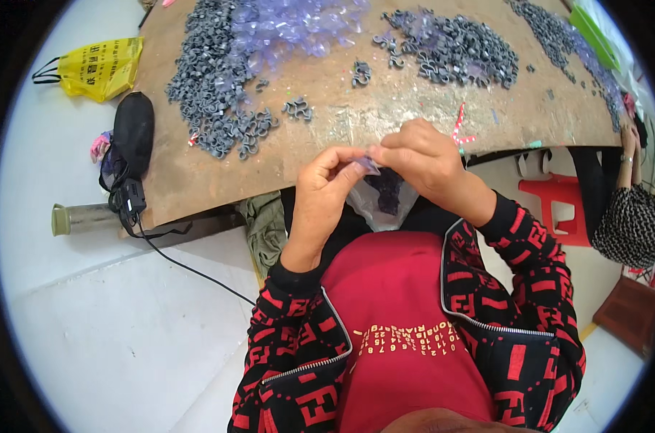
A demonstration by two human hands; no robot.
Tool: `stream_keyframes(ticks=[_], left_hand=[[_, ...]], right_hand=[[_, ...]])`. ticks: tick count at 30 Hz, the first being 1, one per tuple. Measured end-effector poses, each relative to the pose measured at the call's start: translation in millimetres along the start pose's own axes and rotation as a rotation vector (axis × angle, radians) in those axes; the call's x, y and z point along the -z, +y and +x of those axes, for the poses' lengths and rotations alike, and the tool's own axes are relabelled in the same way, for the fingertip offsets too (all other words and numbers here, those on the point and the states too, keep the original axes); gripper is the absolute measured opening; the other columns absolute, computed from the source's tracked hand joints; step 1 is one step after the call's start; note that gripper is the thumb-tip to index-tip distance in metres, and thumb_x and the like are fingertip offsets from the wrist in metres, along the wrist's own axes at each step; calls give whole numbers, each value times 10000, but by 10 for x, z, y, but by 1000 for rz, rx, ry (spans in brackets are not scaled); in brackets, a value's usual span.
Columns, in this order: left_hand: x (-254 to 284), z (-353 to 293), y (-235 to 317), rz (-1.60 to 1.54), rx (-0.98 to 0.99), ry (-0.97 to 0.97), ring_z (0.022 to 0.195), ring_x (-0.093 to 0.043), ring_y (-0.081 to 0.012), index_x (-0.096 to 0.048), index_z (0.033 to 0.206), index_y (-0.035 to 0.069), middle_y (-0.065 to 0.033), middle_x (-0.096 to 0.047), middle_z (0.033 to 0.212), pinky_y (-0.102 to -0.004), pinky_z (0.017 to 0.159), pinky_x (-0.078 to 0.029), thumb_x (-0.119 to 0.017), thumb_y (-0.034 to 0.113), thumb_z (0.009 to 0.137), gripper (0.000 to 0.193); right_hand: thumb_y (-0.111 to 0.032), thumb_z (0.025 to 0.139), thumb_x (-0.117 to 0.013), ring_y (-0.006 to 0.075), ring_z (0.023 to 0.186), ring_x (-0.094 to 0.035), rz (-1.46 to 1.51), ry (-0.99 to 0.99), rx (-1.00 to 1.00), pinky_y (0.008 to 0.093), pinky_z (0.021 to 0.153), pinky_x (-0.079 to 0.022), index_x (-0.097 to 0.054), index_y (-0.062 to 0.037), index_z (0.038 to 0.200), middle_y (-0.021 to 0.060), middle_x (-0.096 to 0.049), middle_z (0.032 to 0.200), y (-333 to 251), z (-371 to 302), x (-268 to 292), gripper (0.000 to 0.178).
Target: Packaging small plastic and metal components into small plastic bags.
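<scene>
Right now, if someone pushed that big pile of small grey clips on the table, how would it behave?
The grey clips would probably scatter, not slide together: they lie loose, with strays around. Each looks small and light. Their curved shapes seem hooked together in clumps, so some may drag along.

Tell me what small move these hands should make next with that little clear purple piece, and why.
Probably lower the piece into the clear bag below. Both the left hand and right hand pinch the small purple piece right over the bag's open mouth, which already holds dark parts. Whether the piece is finished is too small to tell, so check it first.
</scene>
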State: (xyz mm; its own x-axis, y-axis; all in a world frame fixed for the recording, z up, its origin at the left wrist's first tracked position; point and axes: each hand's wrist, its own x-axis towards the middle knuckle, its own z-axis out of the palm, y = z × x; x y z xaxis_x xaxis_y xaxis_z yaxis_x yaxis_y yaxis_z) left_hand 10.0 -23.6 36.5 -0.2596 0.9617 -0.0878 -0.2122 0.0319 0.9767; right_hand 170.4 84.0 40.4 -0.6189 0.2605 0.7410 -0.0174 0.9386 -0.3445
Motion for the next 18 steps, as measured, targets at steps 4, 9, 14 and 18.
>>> stream_keyframes(ticks=[4,9,14,18], left_hand=[[104,83,6,13,119,-226,822,-572,-89,-625,993,-12,-23,-636,895,-231,772,-457,-579,48,879,137],[178,128,-48,-42,306,-329,786,-551,-69,-633,967,23,-1,-627,876,-217,738,-440,-617,109,864,135],[164,184,22,418,-147,-62,760,-607,-146,-647,910,40,-52,-644,831,-292,652,-470,-631,34,797,114],[120,326,149,967,-809,-51,771,-587,-277,-647,895,73,-71,-593,849,-353,637,-476,-619,-7,709,204]], right_hand=[[-51,684,-647,219,695,-568,-19,-163,203,339,619,-451,-645,-38,967,65,-603,865,90,-1,128,283],[-80,688,-643,225,723,-573,-56,-223,245,354,708,-475,-623,-44,1020,69,-589,899,40,1,172,334],[-82,790,-658,229,915,-567,400,-78,-499,327,811,-452,-631,-25,1083,104,-607,988,-81,45,68,300],[-79,797,-650,197,875,-573,374,-158,-631,298,765,-453,-641,-25,1047,86,-604,956,93,-6,51,255]])
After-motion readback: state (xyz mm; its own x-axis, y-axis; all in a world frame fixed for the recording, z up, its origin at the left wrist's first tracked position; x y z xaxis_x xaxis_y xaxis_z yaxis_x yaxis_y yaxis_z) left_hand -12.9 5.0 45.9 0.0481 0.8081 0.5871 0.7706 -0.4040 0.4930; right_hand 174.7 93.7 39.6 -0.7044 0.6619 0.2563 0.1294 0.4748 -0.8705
